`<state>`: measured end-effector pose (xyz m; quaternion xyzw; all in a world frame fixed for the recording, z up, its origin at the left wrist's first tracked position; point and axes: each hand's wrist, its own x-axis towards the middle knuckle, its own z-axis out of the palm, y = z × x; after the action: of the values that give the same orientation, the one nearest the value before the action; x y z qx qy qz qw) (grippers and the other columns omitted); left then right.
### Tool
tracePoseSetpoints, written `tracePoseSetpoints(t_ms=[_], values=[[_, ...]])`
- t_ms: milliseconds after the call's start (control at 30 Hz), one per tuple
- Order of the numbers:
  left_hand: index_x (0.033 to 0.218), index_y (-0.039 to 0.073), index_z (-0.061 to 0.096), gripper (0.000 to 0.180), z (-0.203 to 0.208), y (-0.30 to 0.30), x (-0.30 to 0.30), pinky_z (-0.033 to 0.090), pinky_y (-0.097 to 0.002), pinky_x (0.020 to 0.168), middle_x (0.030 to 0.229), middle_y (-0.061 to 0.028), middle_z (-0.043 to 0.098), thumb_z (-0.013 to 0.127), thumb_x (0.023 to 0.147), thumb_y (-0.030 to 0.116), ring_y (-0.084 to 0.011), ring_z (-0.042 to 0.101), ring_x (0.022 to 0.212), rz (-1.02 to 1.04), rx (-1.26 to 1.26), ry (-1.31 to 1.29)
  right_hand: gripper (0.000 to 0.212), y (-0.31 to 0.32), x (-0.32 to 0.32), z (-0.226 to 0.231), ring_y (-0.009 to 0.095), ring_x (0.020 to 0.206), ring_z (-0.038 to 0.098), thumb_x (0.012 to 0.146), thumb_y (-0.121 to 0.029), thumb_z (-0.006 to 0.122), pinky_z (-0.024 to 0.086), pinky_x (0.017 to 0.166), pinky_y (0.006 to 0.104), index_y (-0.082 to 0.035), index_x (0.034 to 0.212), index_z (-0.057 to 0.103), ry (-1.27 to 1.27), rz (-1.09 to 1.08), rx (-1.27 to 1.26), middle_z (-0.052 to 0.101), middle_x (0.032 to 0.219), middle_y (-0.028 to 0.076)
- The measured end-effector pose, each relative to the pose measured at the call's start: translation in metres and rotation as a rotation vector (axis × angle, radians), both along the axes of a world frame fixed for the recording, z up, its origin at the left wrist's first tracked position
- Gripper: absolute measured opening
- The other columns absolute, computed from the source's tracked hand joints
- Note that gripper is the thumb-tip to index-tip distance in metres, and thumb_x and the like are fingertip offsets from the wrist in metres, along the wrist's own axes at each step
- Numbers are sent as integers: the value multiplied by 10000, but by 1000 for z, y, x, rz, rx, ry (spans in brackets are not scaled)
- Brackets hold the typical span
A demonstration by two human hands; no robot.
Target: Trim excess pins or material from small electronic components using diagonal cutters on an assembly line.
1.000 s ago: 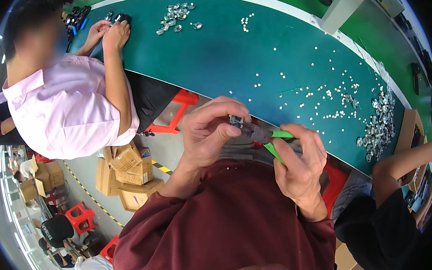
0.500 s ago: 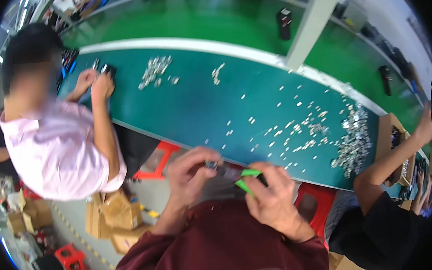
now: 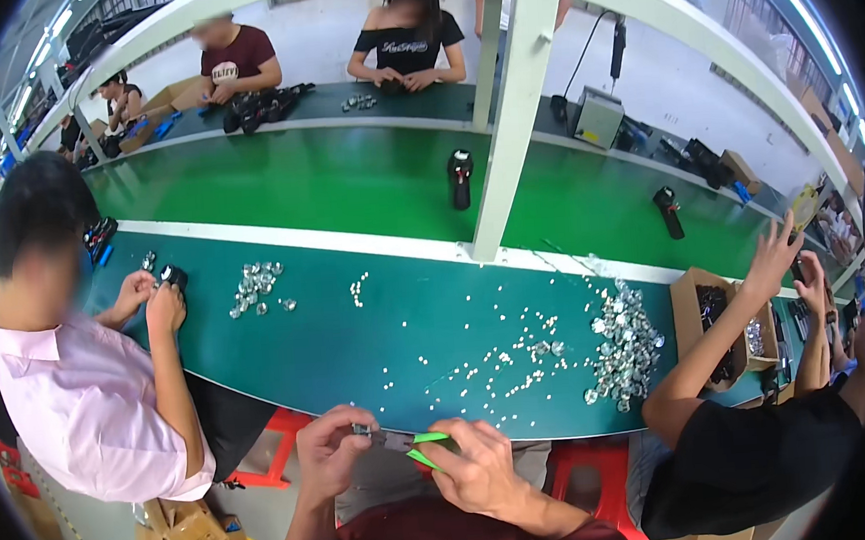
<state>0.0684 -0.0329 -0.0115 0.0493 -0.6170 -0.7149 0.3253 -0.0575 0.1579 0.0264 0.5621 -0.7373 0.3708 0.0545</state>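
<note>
Pinched between the thumb and fingers of my left hand (image 3: 327,456) is a small silvery part (image 3: 361,429). My right hand (image 3: 489,475) is wrapped round pliers (image 3: 398,441) with bright green handles. The pliers' jaws point left, up against the small part; whether they grip it cannot be made out. Both hands are over the near edge of the green table (image 3: 329,363). Beyond them lie many tiny pale pieces (image 3: 504,357), loosely scattered. A heap of shiny silvery parts (image 3: 620,342) sits to their right.
At left, a person in a pink shirt (image 3: 88,364) handles a black device (image 3: 173,278) beside a small silvery pile (image 3: 253,288). A person in black (image 3: 757,458) reaches in at right, near a cardboard box (image 3: 691,312). A white post (image 3: 508,134) rises beyond; a green belt (image 3: 296,184) carries black devices.
The view has tilted up, bringing the far bench and its people into sight. My hands sit lower in the picture, still holding the small part and the pliers.
</note>
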Motion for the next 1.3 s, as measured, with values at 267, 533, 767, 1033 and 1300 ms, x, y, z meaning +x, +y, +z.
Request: tracePoseSetpoints(t_ms=[267, 533, 767, 1033, 1300], values=[[1093, -32, 687, 209, 7, 6, 11, 532, -304, 802, 1034, -129, 679, 729, 901, 39, -190, 643, 938, 4, -15, -16, 354, 7, 6, 8, 246, 821, 673, 691, -25, 714, 503, 718, 376, -107, 1032, 759, -28, 24, 6, 638, 1063, 85], [1101, -30, 689, 217, 15, 1, -3, 509, -297, 799, 1052, -118, 680, 721, 904, 58, -173, 637, 926, -35, -106, -22, 221, 2, -1, 21, 267, 822, 666, 719, -13, 712, 490, 712, 380, -58, 931, 757, 17, -16, 0, 657, 1011, 92], [1097, -37, 676, 339, 14, 6, 5, 498, -322, 749, 962, -147, 678, 775, 907, 225, -200, 624, 872, 11, -30, 41, 272, 0, 6, 14, 299, 862, 681, 679, 12, 717, 504, 762, 387, -55, 939, 764, -5, -2, 31, 661, 1045, 117], [1101, -38, 699, 258, 10, 3, 8, 514, -319, 787, 1013, -139, 696, 764, 890, 95, -200, 645, 912, -22, -45, 72, 290, -1, 10, 16, 298, 842, 678, 653, 7, 727, 510, 749, 377, -58, 933, 768, 12, -9, 13, 664, 1044, 109], [1093, -46, 696, 252, 9, -2, 4, 517, -320, 784, 1010, -145, 694, 762, 891, 91, -199, 643, 907, -31, -52, 84, 388, -2, 5, 13, 315, 907, 671, 576, 15, 700, 503, 753, 392, -22, 957, 758, 30, 8, 14, 675, 1082, 149]])
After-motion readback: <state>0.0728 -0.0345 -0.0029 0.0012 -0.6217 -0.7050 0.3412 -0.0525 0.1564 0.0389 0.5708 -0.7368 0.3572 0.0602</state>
